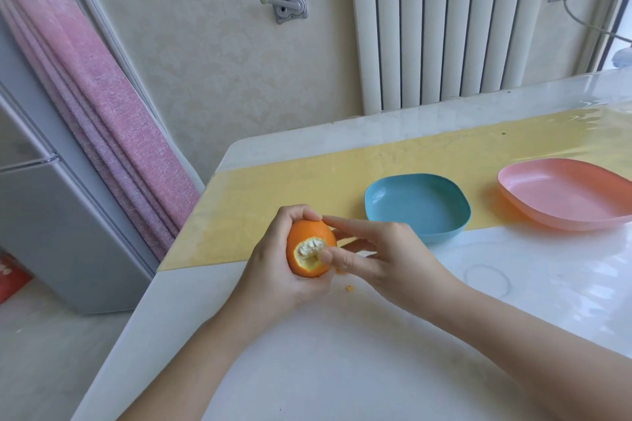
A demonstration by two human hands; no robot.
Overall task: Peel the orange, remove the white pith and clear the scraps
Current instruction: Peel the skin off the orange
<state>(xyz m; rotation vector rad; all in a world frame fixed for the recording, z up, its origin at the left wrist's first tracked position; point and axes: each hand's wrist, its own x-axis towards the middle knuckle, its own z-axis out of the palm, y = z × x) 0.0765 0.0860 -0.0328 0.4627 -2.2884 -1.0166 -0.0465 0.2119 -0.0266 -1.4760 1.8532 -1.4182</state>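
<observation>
My left hand (273, 267) grips an orange (301, 236) just above the white table, near its left part. One end of the orange has a small torn patch where white pith shows. My right hand (379, 253) is against the orange from the right: its thumb presses at the edge of the torn patch and its forefinger lies over the top of the fruit. A tiny orange peel crumb (349, 288) lies on the table right below the hands.
A blue dish (376, 191) sits on the yellow mat (273, 188) behind the hands, and a pink dish (513, 181) lies further right. The table's left edge (143, 290) drops to the floor. A radiator and a wall stand behind.
</observation>
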